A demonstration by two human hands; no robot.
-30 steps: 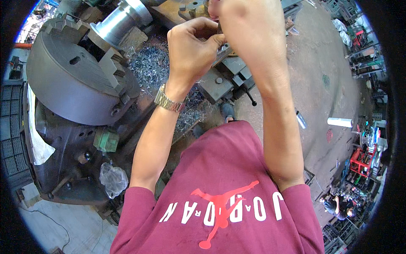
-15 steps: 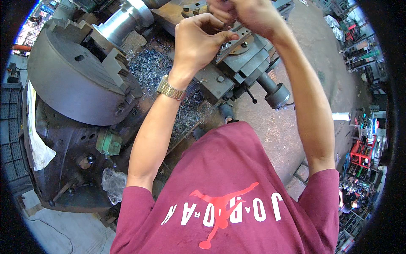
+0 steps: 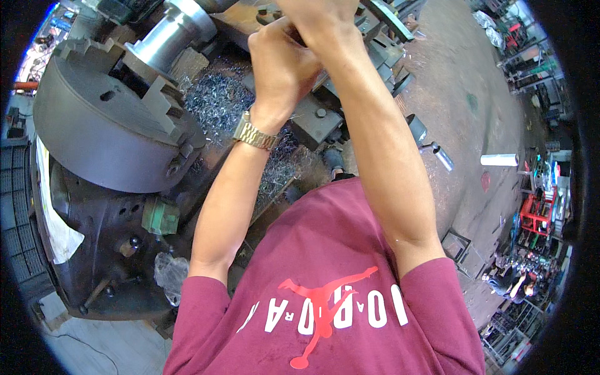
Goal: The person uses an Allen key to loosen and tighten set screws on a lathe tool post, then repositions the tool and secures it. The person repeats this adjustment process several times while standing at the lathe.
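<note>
My left hand (image 3: 280,65), with a metal-band watch (image 3: 255,133) on the wrist, is raised above the lathe's tool slide (image 3: 317,120). Its fingers curl inward, but what they grip is hidden behind my right wrist. Crossing in front of it, my right hand (image 3: 322,22) reaches over at the top edge of the picture, its fingers mostly out of sight. Both hands are close together, the right wrist overlapping the left fingers. To their left is a large dark lathe chuck (image 3: 106,128) with stepped jaws, beside a shiny flanged metal cylinder (image 3: 167,40).
Curly metal chips (image 3: 215,103) lie heaped between chuck and slide. A green box (image 3: 160,215) and a clear plastic bag (image 3: 170,278) are at the lower left. A crank handle (image 3: 442,157) juts out on the right, with a white roll (image 3: 499,160) on the floor beyond.
My right arm has swung left across the slide, bringing the hand over my left one. My left hand has shifted slightly left and its fingers have become covered.
</note>
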